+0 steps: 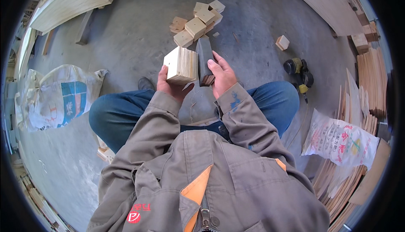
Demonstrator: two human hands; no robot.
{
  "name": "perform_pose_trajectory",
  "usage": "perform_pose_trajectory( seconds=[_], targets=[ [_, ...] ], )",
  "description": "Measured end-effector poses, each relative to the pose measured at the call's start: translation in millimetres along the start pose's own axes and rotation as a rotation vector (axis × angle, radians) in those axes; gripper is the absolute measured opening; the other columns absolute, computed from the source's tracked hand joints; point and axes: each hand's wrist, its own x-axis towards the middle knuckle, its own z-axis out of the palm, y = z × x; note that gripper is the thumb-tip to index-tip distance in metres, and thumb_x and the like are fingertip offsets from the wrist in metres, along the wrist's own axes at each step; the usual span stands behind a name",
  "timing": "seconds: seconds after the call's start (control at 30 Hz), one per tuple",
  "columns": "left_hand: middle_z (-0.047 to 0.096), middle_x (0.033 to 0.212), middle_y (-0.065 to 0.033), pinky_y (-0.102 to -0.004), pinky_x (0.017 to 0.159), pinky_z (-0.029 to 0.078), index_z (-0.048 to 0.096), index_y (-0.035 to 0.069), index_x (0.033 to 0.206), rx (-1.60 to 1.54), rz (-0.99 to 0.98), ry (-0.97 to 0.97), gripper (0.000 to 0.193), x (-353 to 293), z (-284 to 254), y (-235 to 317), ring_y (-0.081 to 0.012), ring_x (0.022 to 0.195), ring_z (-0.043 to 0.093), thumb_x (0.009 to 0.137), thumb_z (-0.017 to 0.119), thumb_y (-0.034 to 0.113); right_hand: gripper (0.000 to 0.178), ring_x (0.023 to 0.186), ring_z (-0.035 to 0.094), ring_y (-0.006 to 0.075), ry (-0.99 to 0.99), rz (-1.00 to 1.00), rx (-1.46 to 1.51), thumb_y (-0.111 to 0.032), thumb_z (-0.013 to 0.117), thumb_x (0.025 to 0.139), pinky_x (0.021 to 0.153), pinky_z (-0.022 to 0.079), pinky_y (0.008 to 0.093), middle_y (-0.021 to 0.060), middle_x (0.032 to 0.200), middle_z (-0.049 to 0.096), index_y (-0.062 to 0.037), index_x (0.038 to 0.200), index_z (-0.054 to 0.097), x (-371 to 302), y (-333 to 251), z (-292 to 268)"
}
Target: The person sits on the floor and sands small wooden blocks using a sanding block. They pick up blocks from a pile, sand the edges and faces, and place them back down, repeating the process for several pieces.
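My left hand is closed round the lower end of a square plywood block, its layered edge turned to the right. Against its right side, touching or very close, stands a long dark-grey sanding block that looks like wood wrapped in abrasive sheet. My right hand grips that one from the right, thumb on its face and fingers behind. Just beyond both hands, more plywood blocks lie heaped on the concrete floor.
A single block lies at right, near a black-and-yellow power sander with a cord. White woven sacks stand left and right. Plywood sheets rest on legs at upper left. Timber strips are stacked along the right.
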Motion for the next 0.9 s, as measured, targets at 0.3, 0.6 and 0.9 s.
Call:
perform_pose_trajectory(
  seconds=[0.3,0.6,0.9],
  targets=[
    [0.053,0.148,-0.0125,-0.053,0.116,0.04,0.045,0.011,0.15,-0.338,0.193,-0.081,0.059,11.4,-3.5,-2.9,-0.0342,0.134,0.053,0.103,0.05,0.047,0.054,0.126,0.056,0.0195,-0.03,0.054,0.005,-0.01,0.055,0.103,0.109,0.045,0.0318,0.0158,0.142,0.055,0.007,0.152,0.039,-28.1,28.2,-8.3],
    [0.052,0.15,-0.0137,-0.0536,0.118,0.036,0.042,0.009,0.151,-0.107,0.14,-0.117,0.058,-1.3,10.3,-19.1,-0.0341,0.137,0.05,0.105,0.049,0.042,0.051,0.118,0.061,0.023,0.071,-0.004,0.115,-0.013,0.054,0.103,0.103,0.05,0.0365,0.0156,0.136,0.059,0.0062,0.149,0.042,12.1,0.1,-21.2],
    [0.054,0.145,-0.0142,-0.0524,0.116,0.039,0.045,0.01,0.149,-0.314,0.294,0.035,0.06,9.9,-3.7,6.5,-0.0344,0.133,0.053,0.101,0.058,0.043,0.049,0.12,0.061,0.0229,0.021,0.164,0.129,-0.008,0.055,0.102,0.104,0.051,0.0349,0.0167,0.137,0.059,0.0066,0.149,0.044,-36.6,25.7,3.7]
  ],
)
